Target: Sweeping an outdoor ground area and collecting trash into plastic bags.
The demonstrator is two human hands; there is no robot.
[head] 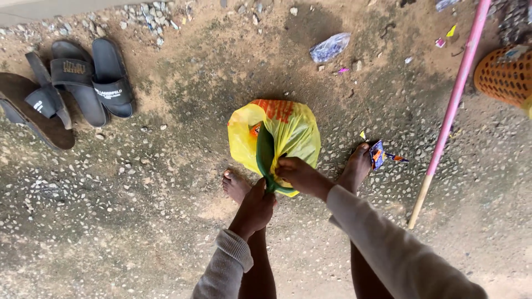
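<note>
View: one head-worn camera, no second view to share the scene.
Position: above the person's own arms and bare feet.
Facing: steeply down at the gravelly ground [138, 221].
Nearness: close; sleeves enter from 6 o'clock and both hands meet near centre.
Frame centre: yellow bag [288, 133].
Edges: black sandals [83, 77] at 10 o'clock, pink stick [451, 108] at 2 to 4 o'clock, orange basket [501, 75] at 2 o'clock.
</note>
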